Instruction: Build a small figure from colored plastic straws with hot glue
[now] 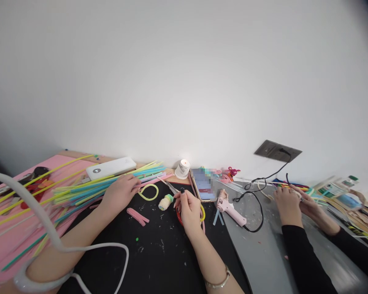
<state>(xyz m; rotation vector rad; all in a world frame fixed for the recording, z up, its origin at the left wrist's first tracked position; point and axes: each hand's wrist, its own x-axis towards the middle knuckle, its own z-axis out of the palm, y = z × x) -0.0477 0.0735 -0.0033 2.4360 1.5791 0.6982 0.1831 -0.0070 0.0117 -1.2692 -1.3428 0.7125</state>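
Observation:
My left hand (121,192) is closed, its fingertips pinching a pink pipe cleaner (155,180) beside the bundle of pastel pipe cleaners (88,190). The pink stem reaches toward the blades of the scissors (171,187). My right hand (188,208) is wrapped round these scissors, whose red and yellow handles show at its sides. Between my hands lie a yellow pipe-cleaner loop (149,199) and a small yellow-green fuzzy piece (165,202). Folded pink pieces (138,216) rest on the black mat (159,261).
A white power bank (111,168), a paper cup (182,169) and a phone (203,184) stand or lie near the wall. Right of them is a pink glue gun (231,208) with a black cord. Another person's hands (290,204) work at the right. A white cable (49,220) crosses the left foreground.

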